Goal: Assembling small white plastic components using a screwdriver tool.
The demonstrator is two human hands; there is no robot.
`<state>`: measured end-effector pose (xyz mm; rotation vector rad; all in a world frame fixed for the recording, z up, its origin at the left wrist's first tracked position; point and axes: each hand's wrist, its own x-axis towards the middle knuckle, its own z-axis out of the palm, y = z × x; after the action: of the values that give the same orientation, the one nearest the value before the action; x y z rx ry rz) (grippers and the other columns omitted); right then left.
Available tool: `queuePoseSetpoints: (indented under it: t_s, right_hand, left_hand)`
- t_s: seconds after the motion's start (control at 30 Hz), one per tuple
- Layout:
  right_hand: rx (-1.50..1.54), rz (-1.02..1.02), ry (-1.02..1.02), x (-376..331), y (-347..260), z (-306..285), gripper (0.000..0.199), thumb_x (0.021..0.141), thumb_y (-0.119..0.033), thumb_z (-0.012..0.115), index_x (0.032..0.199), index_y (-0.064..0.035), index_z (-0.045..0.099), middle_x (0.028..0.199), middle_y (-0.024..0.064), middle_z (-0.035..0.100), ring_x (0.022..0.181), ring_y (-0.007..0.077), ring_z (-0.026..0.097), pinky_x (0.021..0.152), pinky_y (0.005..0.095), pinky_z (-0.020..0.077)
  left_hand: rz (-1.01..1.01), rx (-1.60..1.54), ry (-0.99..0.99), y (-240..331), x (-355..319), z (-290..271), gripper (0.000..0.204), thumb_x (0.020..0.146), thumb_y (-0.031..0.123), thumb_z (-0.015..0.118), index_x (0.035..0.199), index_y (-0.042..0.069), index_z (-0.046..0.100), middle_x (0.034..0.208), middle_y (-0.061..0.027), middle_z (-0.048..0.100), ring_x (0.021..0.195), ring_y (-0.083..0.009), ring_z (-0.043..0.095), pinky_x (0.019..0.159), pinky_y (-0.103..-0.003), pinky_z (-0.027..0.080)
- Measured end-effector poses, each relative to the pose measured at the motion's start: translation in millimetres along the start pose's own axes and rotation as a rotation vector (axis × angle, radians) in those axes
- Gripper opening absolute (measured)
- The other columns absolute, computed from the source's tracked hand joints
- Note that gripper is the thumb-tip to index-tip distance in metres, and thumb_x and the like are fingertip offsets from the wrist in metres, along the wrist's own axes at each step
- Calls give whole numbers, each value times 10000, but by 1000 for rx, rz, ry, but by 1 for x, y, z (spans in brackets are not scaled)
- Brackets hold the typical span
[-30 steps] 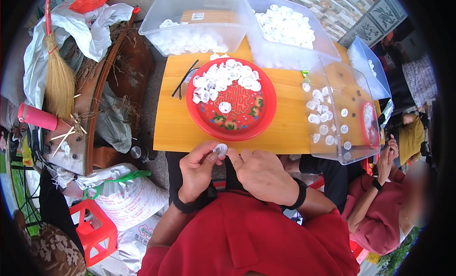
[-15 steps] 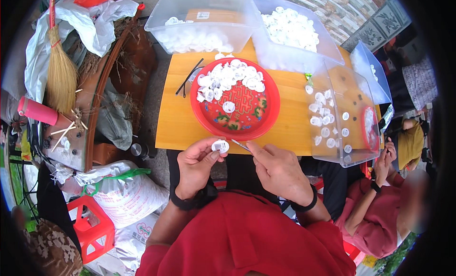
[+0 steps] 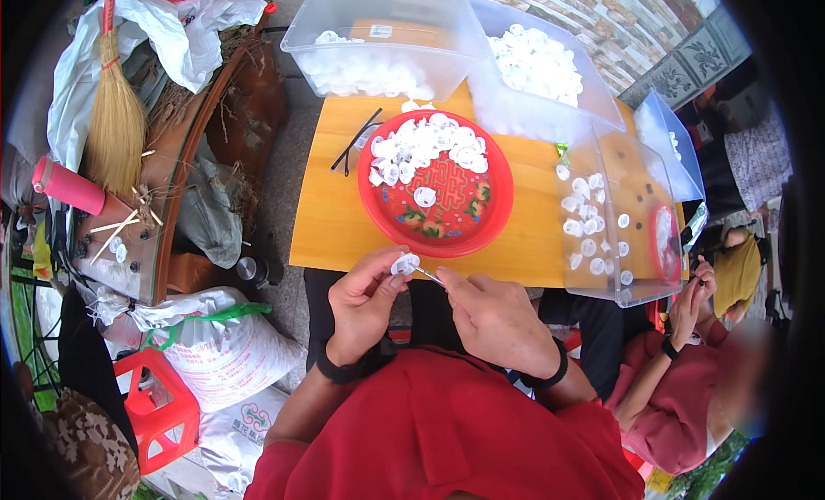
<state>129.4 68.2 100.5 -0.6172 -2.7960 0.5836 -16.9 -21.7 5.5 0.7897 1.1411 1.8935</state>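
Between the thumb and fingers of my left hand [image 3: 365,298] is a small round white plastic part [image 3: 405,264]. My right hand [image 3: 503,319] grips a thin metal tool [image 3: 430,276], whose tip meets the part; its handle is hidden in my fingers. Just beyond both hands, a red round tray [image 3: 494,229] with a printed pattern stands on the yellow wooden table [image 3: 322,233]. White plastic parts [image 3: 430,143] are heaped toward its far side, and a single one [image 3: 424,196] lies apart near its middle.
Clear plastic bins [image 3: 387,36] [image 3: 550,61] of white parts stand at the back. At right, a transparent bin [image 3: 636,276] sits by scattered parts. Black tweezers-like sticks [image 3: 355,141] lie left of the tray. A co-worker's hands [image 3: 687,306] are at far right; a broom [image 3: 118,130] leans at left.
The tool's tip has come onto the white part, which was apart from it before. My left hand has tilted the part, and my right hand has shifted slightly. The whole view has moved a little.
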Motion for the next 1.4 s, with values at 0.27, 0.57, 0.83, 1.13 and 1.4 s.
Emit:
queuePoseSetpoints:
  t_s: [0.27,0.57,0.83,1.13,1.4]
  right_hand:
    - [-101,12,-229,19,-12,5,287,716,-56,542,978,59,517,612,162,542,541,316,568,493,398,440]
    - [-378,-142,-195,13,-26,17,357,682,-76,557,991,99,520,670,164,549,537,281,577,479,364,463]
    - [371,264,80,9,-2,21,174,781,-131,598,881,-1,541,631,129,518,537,201,529,512,334,418]
    - [797,429,157,17,15,49,209,796,-155,615,768,27,516,611,95,511,576,133,488,515,313,384]
    - [684,395,157,27,50,18,245,795,-201,639,765,12,521,605,83,512,547,130,461,512,316,378]
  left_hand:
    - [166,234,28,-1,-5,-2,288,828,-111,521,1105,-42,556,1038,-97,587,843,-118,584,715,-221,484]
    - [11,113,52,-7,-5,-7,276,824,-119,515,1079,-30,573,1015,-94,596,811,-103,582,683,-221,497]
    - [-120,-89,55,-2,-5,-8,296,812,-104,535,1102,-47,520,992,-136,623,794,-147,598,683,-250,494]
    - [-99,-2,-47,-2,-7,9,270,815,-62,580,1083,-51,553,956,-77,621,842,-121,585,747,-231,469]
    - [-27,111,-5,-3,6,8,301,797,-11,604,1093,-44,564,1004,-98,613,821,-135,574,695,-240,454]
